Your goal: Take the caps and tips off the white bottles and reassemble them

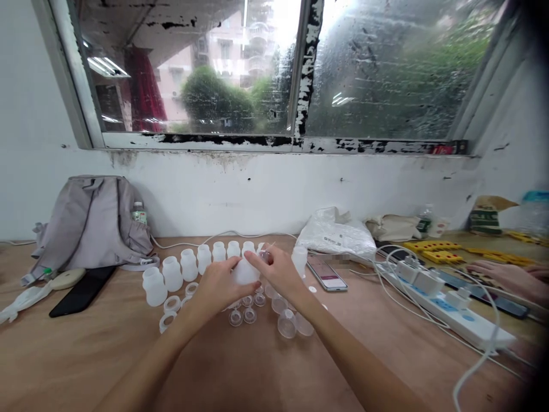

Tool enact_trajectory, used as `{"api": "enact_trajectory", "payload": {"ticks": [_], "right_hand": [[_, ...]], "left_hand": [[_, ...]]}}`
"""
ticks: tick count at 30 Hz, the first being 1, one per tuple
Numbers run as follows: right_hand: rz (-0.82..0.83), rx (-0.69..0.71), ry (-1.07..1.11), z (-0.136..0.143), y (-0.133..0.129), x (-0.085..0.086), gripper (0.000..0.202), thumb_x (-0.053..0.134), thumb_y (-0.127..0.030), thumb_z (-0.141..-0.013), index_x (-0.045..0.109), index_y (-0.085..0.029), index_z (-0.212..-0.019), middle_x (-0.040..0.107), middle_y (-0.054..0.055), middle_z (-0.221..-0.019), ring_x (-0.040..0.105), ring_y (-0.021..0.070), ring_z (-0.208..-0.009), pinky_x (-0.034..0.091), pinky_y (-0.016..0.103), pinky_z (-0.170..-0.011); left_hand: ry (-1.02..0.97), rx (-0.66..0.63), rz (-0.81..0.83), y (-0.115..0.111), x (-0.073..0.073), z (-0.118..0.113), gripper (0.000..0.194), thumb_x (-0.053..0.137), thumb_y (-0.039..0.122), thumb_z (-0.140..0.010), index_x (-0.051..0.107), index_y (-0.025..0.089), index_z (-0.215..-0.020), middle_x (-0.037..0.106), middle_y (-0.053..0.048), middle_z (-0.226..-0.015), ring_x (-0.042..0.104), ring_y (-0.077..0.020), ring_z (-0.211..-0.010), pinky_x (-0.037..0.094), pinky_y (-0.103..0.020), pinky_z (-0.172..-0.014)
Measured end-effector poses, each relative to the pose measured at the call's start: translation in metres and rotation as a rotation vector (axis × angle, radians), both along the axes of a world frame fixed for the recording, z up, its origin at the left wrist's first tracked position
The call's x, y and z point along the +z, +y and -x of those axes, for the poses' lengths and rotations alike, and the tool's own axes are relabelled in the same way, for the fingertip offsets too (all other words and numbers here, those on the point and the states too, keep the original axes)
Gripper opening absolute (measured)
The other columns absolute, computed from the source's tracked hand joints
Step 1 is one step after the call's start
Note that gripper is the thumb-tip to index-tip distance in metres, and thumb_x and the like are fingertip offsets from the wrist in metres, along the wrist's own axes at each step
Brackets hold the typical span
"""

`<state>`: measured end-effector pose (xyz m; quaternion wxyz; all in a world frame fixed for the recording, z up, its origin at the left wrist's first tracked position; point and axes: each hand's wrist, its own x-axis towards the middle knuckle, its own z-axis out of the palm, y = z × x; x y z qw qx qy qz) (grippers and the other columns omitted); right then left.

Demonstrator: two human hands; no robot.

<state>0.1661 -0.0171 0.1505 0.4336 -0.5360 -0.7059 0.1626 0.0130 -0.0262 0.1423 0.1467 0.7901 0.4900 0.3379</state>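
Note:
My left hand (218, 283) is wrapped round a frosted white plastic bottle (245, 272), its thumb and fingers on the bottle's sides. Close against the bottle's upper right, my right hand (281, 272) is closed, pinching a small clear piece (268, 257) whose kind I cannot make out. A row of similar frosted bottles (172, 273) stands behind and left of my hands. White rings (172, 303) lie by my left forearm. Several clear silicone nipples (235, 317) sit below the hands, partly covered by them. Clear dome caps (287, 324) are grouped beside my right wrist.
Nearby on the wooden table (240, 372) lie a lit phone (328, 274), a black phone (83, 292) and a plastic bag (338, 234). A backpack (92, 223) leans at left. At right are a corded power strip (446, 309) and another person's hand (510, 277).

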Motion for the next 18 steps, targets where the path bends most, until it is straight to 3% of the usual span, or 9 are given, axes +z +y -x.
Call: {"api": "enact_trajectory", "payload": {"ticks": [5, 11, 15, 18], "right_hand": [[0.044, 0.164, 0.176, 0.007, 0.016, -0.013, 0.041, 0.048, -0.054, -0.073, 0.041, -0.018, -0.055, 0.034, -0.005, -0.051, 0.032, 0.0077, -0.048, 0.025, 0.022, -0.046], [0.128, 0.229, 0.253, 0.003, 0.026, -0.028, 0.040, 0.048, -0.053, -0.074, 0.040, -0.018, -0.055, 0.034, -0.006, -0.049, 0.032, 0.0069, -0.046, 0.024, 0.021, -0.043], [0.139, 0.250, 0.295, 0.003, 0.024, -0.029, 0.040, 0.049, -0.052, -0.073, 0.043, -0.017, -0.054, 0.035, -0.005, -0.048, 0.032, 0.0066, -0.045, 0.024, 0.021, -0.042], [0.185, 0.371, 0.402, 0.006, 0.018, -0.025, 0.038, 0.050, -0.053, -0.072, 0.044, -0.017, -0.058, 0.038, -0.005, -0.048, 0.035, 0.0068, -0.042, 0.025, 0.020, -0.039]], "left_hand": [[-0.067, -0.101, 0.161, 0.007, -0.002, 0.008, 0.031, 0.059, 0.045, -0.061, 0.059, 0.014, -0.065, 0.046, 0.004, -0.055, 0.039, -0.0095, -0.052, 0.026, -0.021, -0.047], [-0.262, -0.275, 0.457, 0.014, -0.003, 0.009, 0.030, 0.063, 0.043, -0.060, 0.062, 0.014, -0.069, 0.054, 0.001, -0.061, 0.046, -0.0118, -0.056, 0.032, -0.022, -0.049], [-0.369, -0.331, 0.585, 0.016, -0.007, 0.007, 0.031, 0.066, 0.042, -0.057, 0.062, 0.013, -0.068, 0.056, -0.001, -0.062, 0.049, -0.0125, -0.056, 0.035, -0.023, -0.050], [-0.523, -0.437, 0.788, 0.020, -0.020, 0.006, 0.043, 0.060, 0.054, -0.056, 0.059, 0.014, -0.071, 0.057, -0.003, -0.062, 0.051, -0.0136, -0.053, 0.038, -0.025, -0.049]]}}
